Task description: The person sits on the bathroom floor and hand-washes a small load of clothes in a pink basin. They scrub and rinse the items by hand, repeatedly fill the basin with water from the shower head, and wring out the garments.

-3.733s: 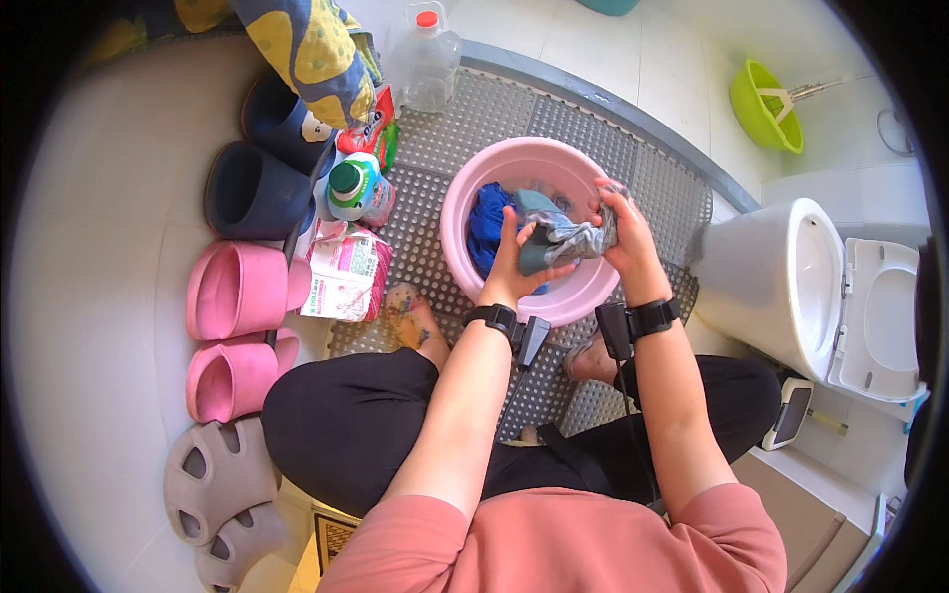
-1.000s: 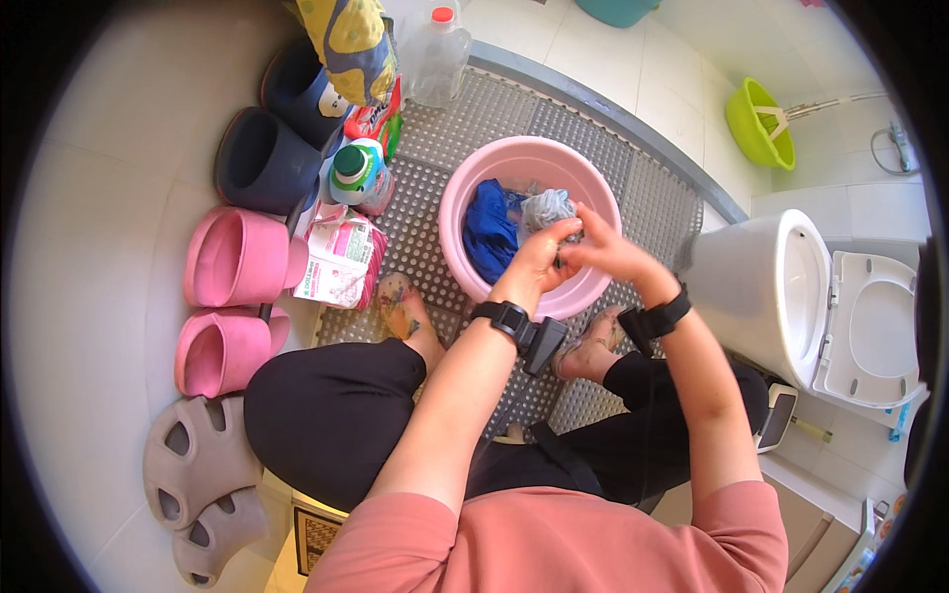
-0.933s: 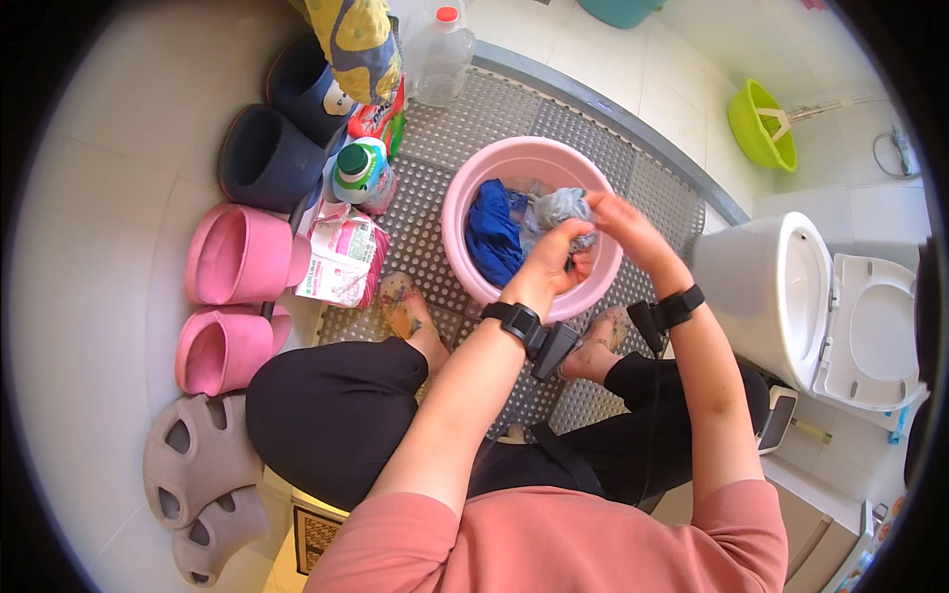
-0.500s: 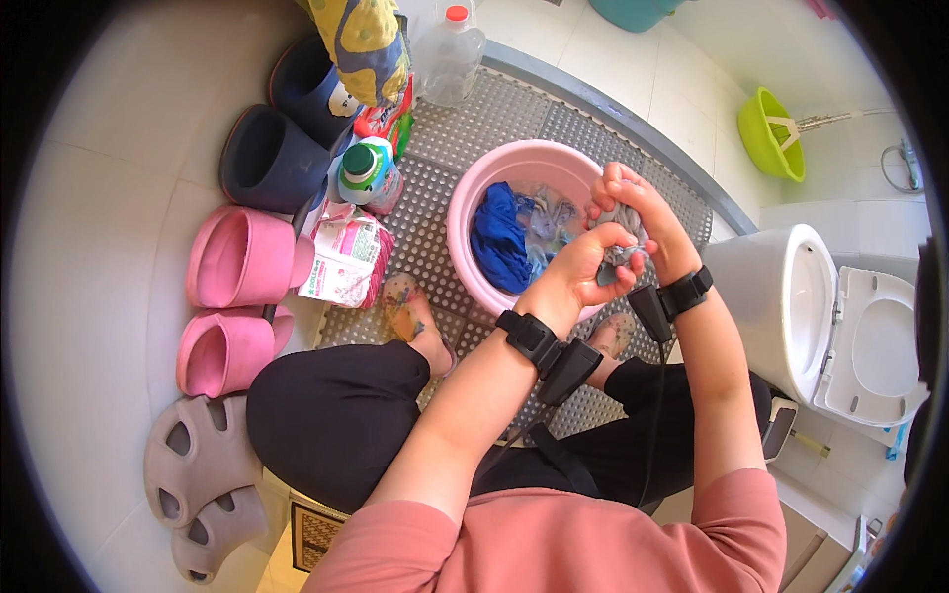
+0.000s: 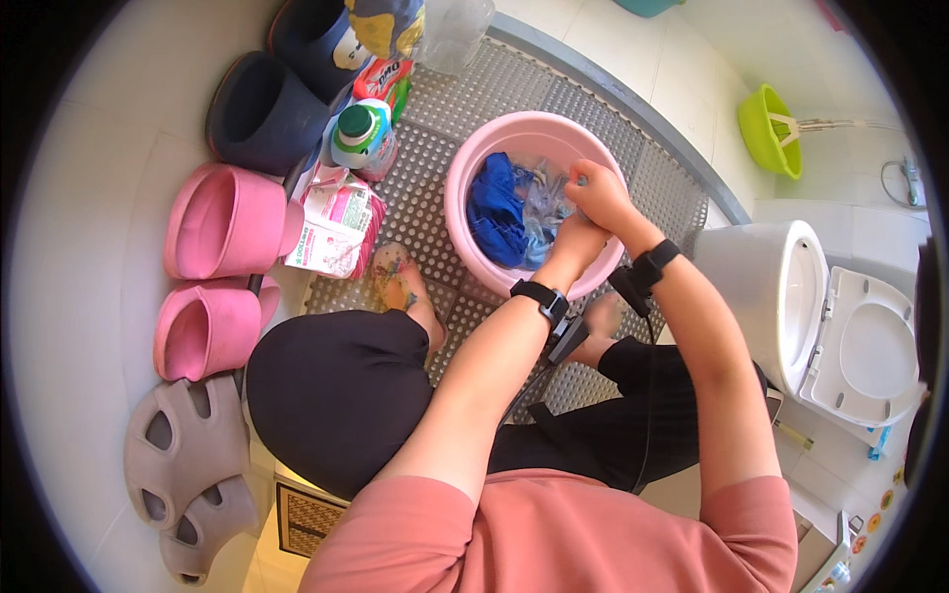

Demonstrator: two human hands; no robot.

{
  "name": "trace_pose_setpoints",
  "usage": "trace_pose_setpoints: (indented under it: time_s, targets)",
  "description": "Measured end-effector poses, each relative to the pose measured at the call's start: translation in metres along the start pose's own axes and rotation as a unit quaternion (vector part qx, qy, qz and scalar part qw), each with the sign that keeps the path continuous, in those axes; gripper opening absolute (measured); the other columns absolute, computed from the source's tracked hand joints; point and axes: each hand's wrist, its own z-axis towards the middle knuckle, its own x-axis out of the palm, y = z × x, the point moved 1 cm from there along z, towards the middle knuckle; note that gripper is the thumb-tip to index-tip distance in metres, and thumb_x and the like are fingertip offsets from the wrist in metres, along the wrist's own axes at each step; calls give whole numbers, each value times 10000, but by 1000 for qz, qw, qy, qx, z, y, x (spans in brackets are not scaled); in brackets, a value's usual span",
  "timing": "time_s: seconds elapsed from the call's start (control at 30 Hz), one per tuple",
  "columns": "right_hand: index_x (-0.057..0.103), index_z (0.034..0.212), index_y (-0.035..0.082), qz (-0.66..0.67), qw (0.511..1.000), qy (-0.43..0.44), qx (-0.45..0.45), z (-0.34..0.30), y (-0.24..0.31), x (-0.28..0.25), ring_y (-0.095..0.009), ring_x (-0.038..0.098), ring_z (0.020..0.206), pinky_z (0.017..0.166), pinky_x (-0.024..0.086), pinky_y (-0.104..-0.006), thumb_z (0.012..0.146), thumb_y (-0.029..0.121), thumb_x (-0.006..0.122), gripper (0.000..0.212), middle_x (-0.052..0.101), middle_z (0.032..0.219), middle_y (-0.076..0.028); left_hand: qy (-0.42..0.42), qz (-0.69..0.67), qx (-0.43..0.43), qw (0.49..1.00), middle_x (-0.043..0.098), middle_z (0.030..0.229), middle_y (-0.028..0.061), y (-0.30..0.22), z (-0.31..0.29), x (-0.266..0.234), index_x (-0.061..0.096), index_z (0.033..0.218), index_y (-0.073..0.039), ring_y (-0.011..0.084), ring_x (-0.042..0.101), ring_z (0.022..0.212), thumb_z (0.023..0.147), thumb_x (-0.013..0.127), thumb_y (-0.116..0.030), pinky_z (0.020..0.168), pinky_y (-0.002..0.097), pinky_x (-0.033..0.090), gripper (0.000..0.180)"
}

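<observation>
Presently, left hand (image 5: 579, 241) and right hand (image 5: 603, 196) overlap in view over pink plastic basin (image 5: 549, 132), right curled; cannot tell whether either clamps anything. Blue cloth (image 5: 497, 210) lies inside.

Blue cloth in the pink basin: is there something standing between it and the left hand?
Nothing stands up between the left hand and the blue cloth. Only a paler bluish patch, wet cloth or suds, I cannot tell which, lies between them inside the pink basin.

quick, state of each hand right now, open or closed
Left hand: cannot tell, partly hidden.
Right hand: curled closed; cannot tell whether it holds anything.
</observation>
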Motion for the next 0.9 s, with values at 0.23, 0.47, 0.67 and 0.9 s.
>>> trace_pose_setpoints:
  time_s: [0.23, 0.47, 0.67, 0.9]
  targets:
    - [564, 826, 57, -20, 987, -79, 139, -10, -26, 48, -338, 605, 783, 704, 453, -430, 726, 198, 601, 177, 615, 766, -193, 18, 180, -160, 970, 647, 929, 228, 31, -9, 0, 671, 915, -46, 384, 622, 897, 841, 486, -341, 748, 449, 504, 356]
    - [584, 927, 74, -5, 964, -69, 256, -15, -59, 71, -355, 607, 893, 781, 465, -431, 766, 277, 604, 260, 646, 900, -189, 3, 236, -156, 959, 656, 880, 213, 34, -27, 8, 580, 1002, -20, 364, 638, 870, 839, 515, -350, 741, 452, 510, 374]
    - [545, 1034, 70, 302, 891, -62, 332, -34, -83, 57, -250, 639, 832, 709, 518, -386, 766, 386, 668, 432, 631, 866, -126, -84, 234, -42, 968, 553, 1066, 258, 30, -33, 15, 422, 1160, -16, 422, 594, 911, 758, 656, -237, 762, 481, 490, 515]
    - [505, 1180, 92, 320, 892, 70, 310, -57, -96, 24, -173, 635, 760, 533, 546, -340, 764, 297, 670, 492, 633, 933, -65, -79, 350, 10, 934, 446, 1287, 231, 37, -20, -35, 601, 1183, -146, 379, 371, 1233, 743, 649, -489, 1024, 456, 321, 560]
